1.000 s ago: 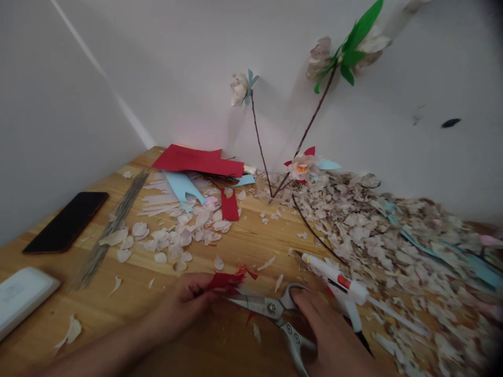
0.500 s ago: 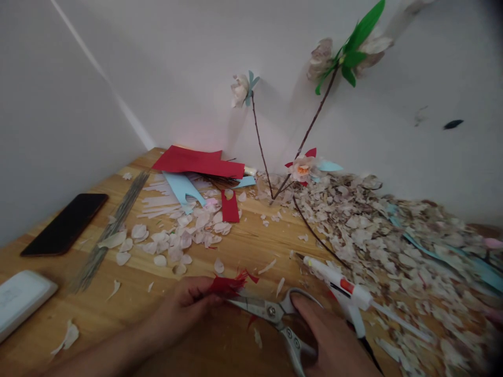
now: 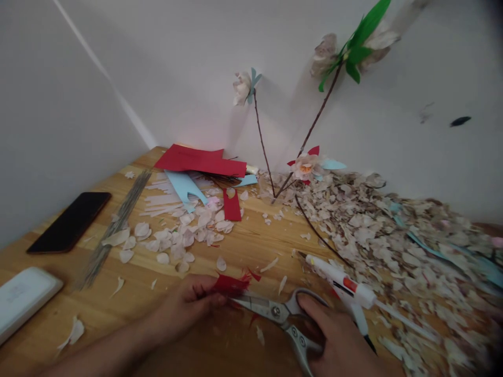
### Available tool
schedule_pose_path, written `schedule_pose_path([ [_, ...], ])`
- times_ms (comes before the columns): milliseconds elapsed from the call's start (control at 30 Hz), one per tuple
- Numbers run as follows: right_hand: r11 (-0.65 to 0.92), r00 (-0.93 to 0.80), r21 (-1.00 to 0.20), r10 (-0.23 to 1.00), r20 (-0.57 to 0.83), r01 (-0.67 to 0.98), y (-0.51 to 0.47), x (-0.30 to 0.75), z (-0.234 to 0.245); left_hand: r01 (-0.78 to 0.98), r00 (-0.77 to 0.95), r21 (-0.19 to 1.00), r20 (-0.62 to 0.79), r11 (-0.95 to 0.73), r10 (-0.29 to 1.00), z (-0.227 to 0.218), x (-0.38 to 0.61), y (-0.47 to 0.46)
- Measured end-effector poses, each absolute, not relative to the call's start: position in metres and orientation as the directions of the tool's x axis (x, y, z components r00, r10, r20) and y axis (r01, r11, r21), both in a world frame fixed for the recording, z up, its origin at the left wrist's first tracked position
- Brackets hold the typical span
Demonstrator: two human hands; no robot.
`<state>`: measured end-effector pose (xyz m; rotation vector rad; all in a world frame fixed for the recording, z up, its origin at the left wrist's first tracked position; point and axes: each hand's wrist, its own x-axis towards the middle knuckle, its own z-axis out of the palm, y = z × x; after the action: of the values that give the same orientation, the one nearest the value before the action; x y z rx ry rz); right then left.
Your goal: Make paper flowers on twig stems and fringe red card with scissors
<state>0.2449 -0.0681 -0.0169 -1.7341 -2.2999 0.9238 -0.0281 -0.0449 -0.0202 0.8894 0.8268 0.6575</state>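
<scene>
Near the front of the wooden table [image 3: 129,309], my left hand [image 3: 188,303] pinches a small piece of red paper [image 3: 231,285] with a fringed far edge. My right hand [image 3: 334,330] grips the silver scissors [image 3: 277,312], thumb through the upper handle loop. Their blades point left and lie just under the red paper, close to my left fingertips. The tips are partly hidden by the paper and fingers. Small red scraps [image 3: 254,318] lie around the blades. A white glue gun [image 3: 341,283] with a glue stick in its back rests right beside my right hand.
Loose petals [image 3: 188,238] and a large petal heap [image 3: 373,230] cover the middle and right. Red sheets [image 3: 196,159], wires [image 3: 118,225], a phone [image 3: 70,222] and a white device [image 3: 27,298] lie left. Flower-tipped twigs [image 3: 320,112] stand against the wall.
The scissor blades look closer together now, and the red paper's fringe has less spread. The whole view has shifted slightly, with things sitting a little further right.
</scene>
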Motion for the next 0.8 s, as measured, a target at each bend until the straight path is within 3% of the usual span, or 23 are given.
schedule_pose_path([
  [400,0.279,-0.401,-0.446,0.893,-0.205,0.85,-0.0663,0.2533,-0.0228,-0.163,0.584,0.87,-0.295,0.465,0.756,-0.0204,-0.0291,-0.0435],
  [800,0.235,-0.377,-0.464,0.894,-0.243,0.854,-0.0668,0.2507,-0.0165,-0.116,0.588,0.872,-0.326,0.476,0.741,-0.0161,-0.0289,-0.0429],
])
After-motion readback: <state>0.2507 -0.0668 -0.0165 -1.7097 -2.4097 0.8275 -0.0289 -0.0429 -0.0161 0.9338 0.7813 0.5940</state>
